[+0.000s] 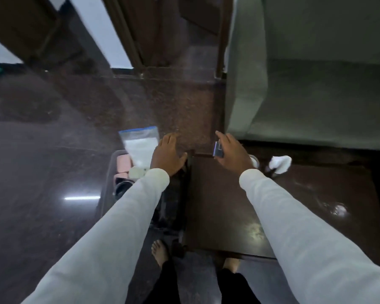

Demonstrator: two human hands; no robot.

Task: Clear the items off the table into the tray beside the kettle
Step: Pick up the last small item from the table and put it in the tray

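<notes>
A dark tray point(106, 183) sits on the floor left of the dark wooden table point(219, 207). It holds a clear zip bag of white powder point(140, 148), pink blocks point(123, 164), a pale round item point(136, 172) and a dark round thing point(123, 187). My left hand point(168, 155) hovers over the tray's right side, fingers spread, holding nothing. My right hand point(232, 151) grips a small shiny packet point(218, 150) above the table's far left corner. A crumpled white tissue point(280, 163) and a small round container point(253, 161) lie on the table's far edge.
A grey-green sofa point(305, 84) stands behind the table on the right. Dark polished floor point(42, 150) spreads to the left. Wooden door frames point(130, 40) rise at the back. My bare feet point(160, 252) stand at the table's near left corner.
</notes>
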